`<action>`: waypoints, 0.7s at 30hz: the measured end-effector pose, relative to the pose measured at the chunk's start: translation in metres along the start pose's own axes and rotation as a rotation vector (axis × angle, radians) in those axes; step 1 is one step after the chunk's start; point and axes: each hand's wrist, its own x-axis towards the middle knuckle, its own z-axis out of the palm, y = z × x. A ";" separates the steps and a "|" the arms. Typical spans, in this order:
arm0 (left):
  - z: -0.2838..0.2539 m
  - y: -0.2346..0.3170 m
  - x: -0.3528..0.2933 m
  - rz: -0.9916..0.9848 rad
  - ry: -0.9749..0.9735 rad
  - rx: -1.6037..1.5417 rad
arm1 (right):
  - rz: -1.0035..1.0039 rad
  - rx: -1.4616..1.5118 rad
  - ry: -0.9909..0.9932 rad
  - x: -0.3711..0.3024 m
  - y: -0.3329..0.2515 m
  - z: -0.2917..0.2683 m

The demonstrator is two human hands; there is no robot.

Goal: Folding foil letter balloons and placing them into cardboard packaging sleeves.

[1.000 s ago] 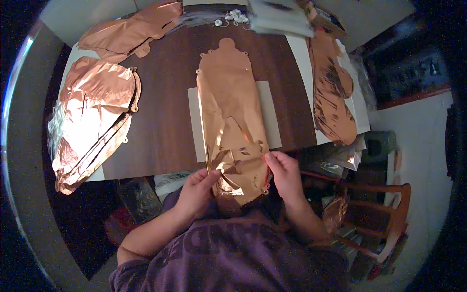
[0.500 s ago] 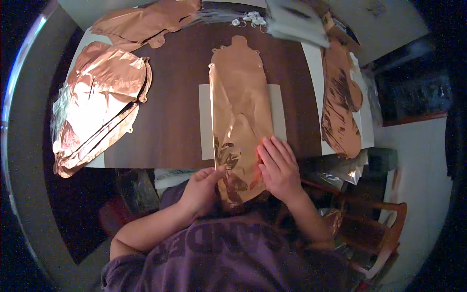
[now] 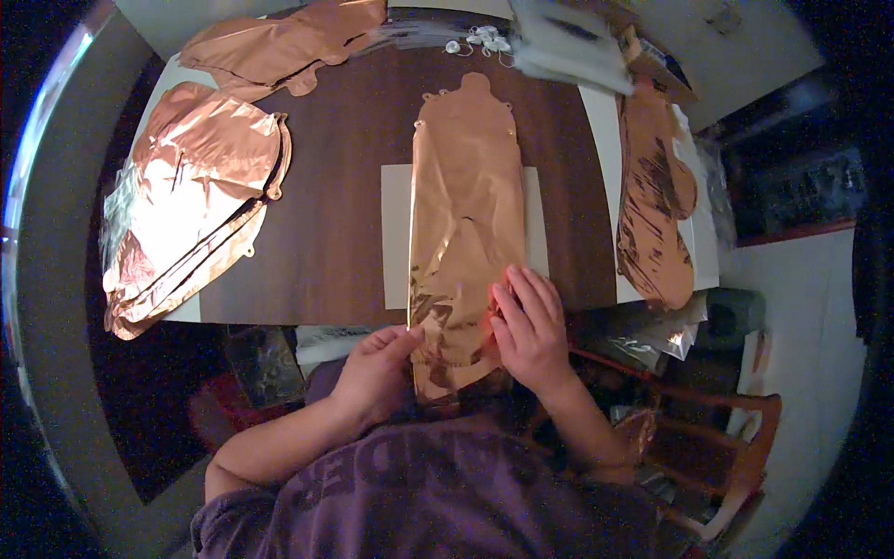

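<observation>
A rose-gold foil balloon (image 3: 470, 177), flat and folded into a long strip, lies over a white sheet (image 3: 396, 238) in the middle of the table. Its near end hangs past the table's front edge, toward my body. My left hand (image 3: 377, 368) pinches the balloon's left edge close to that end, thumb against fingers. On the opposite edge, my right hand (image 3: 531, 331) rests with its fingers stretched out along the foil. Creases and dark reflections show in the foil between my hands.
More flat rose-gold foil balloons (image 3: 200, 149) are piled at the left, others (image 3: 279, 47) at the far left, and another stack (image 3: 652, 205) at the right. White ribbon or cord (image 3: 486, 39) and a clear plastic pack (image 3: 570, 47) are at the back. A wooden chair (image 3: 717, 456) stands lower right.
The balloon's far end has swung slightly right, so the strip lies straighter. Both hands have shifted a little left while staying at its edges.
</observation>
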 end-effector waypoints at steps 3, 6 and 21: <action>-0.010 -0.008 0.005 0.047 0.023 -0.019 | -0.002 -0.011 0.011 0.003 -0.003 -0.001; -0.009 -0.004 0.002 0.044 0.021 -0.012 | -0.006 -0.031 0.016 0.004 -0.004 0.002; -0.024 -0.008 0.007 0.308 0.159 0.514 | -0.050 -0.019 -0.043 0.002 0.006 0.000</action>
